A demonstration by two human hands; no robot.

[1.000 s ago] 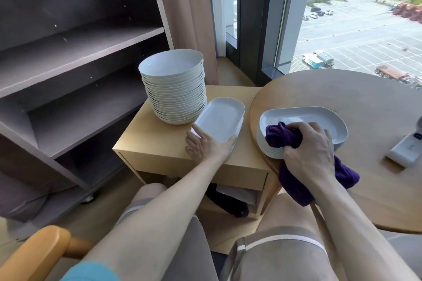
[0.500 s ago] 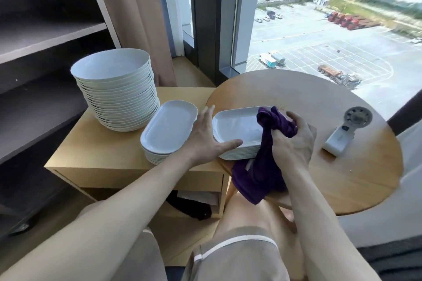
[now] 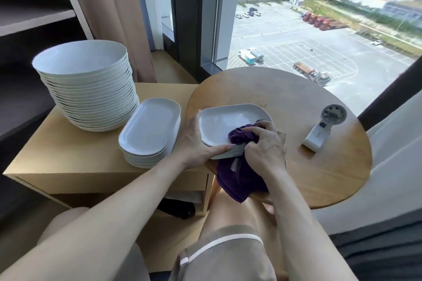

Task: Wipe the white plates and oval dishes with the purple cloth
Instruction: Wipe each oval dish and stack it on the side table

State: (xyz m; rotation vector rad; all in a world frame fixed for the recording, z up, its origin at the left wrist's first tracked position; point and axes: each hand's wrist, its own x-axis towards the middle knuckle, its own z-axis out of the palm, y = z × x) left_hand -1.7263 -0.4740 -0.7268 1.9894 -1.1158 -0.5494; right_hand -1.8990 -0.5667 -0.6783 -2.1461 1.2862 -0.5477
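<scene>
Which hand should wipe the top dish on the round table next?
The right hand. It grips the purple cloth, which is bunched on the top dish. The left hand holds no cloth; it rests against the left edge of that stack, probably steadying it.

1. Round wooden table (image 3: 296, 102), standing before the window; its left edge meets the right edge of item 3.
2. White handheld fan (image 3: 324, 128), lying flat near the table's right edge, its round head towards the far edge.
3. Light wooden cabinet (image 3: 68, 155); the open compartment under its top holds a dark object (image 3: 178, 209), which cannot be identified.
4. Dark shelving unit (image 3: 34, 18), beyond the cabinet's left edge.
5. Beige curtain (image 3: 114, 7), hanging behind the cabinet's far edge.
6. Window (image 3: 296, 29), dark-framed; a car park (image 3: 308, 57) with parked lorries (image 3: 319, 21) lies far below.
</scene>
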